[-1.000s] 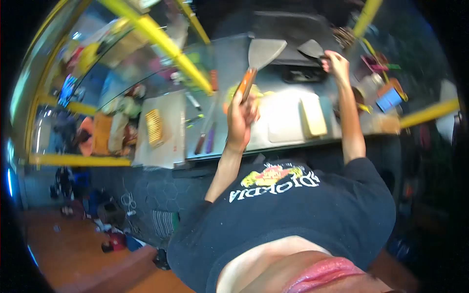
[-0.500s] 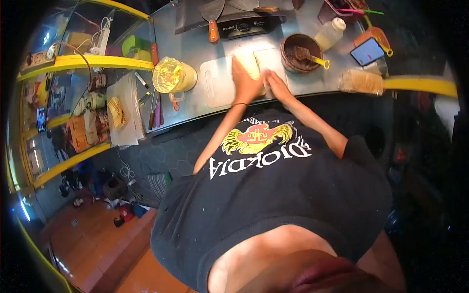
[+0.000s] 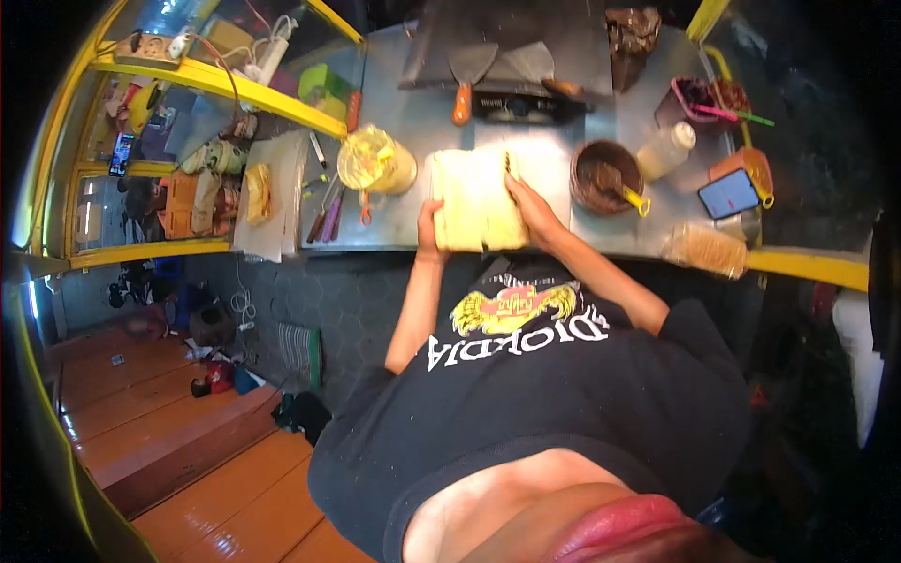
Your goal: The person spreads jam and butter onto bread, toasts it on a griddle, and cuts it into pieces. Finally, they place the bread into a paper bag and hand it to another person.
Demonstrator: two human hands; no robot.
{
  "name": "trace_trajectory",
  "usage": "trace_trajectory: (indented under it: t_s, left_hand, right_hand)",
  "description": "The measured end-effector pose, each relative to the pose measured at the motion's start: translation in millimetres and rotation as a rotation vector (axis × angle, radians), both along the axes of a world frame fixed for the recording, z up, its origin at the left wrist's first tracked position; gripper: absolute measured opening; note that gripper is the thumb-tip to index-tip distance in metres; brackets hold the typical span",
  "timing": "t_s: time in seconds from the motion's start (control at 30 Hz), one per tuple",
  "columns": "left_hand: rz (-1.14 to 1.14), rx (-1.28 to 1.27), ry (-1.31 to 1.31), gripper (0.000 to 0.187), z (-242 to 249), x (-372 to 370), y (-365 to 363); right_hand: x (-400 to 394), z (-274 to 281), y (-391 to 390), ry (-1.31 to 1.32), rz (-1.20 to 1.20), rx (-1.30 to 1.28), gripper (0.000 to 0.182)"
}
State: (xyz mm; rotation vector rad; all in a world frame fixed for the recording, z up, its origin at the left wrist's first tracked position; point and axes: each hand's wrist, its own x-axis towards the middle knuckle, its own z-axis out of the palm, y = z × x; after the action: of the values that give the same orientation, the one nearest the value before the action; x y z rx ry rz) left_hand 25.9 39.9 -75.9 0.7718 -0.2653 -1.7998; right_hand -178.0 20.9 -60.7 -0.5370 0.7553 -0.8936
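Bread slab [image 3: 477, 199] now lifted between both hands

A steel counter [image 3: 404, 230] runs across the upper middle of the frame, edged by yellow rails [image 3: 272, 94] with glass panels at the upper left. Grey hexagon tiles [image 3: 352, 305] sit below it, and orange wooden steps [image 3: 169, 441] fill the lower left. Darkness lies right.

The bread slab [image 3: 476, 199] is lying on the surface [image 3: 422, 113], between the jug [image 3: 375, 161] on its left and the bowl [image 3: 605, 176] on its right. Behind it, two scrapers [image 3: 469, 70] are resting on the griddle [image 3: 507, 47]. A phone [image 3: 729, 193] is sitting right of the bowl.
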Motion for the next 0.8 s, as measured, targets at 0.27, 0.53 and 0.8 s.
trace_trajectory:
  t_s: [0.27,0.53,0.8]
  left_hand:
    - [-0.108,-0.185,0.388,0.072,86.8,-61.6,-23.8]
    - [-0.139,-0.475,-0.048,0.082,184.3,-19.5,-222.5]
    - [-0.638,-1.476,-2.223,0.072,82.1,-86.2,-389.0]
  right_hand:
    - [-61.6,65.8,-49.6,0.346,0.035,-0.296,0.056]
    - [-164.9,133.8,26.0,0.640,-0.459,-0.459,0.051]
    - [-114.1,96.9,111.6,0.442,-0.544,-0.194,0.052]
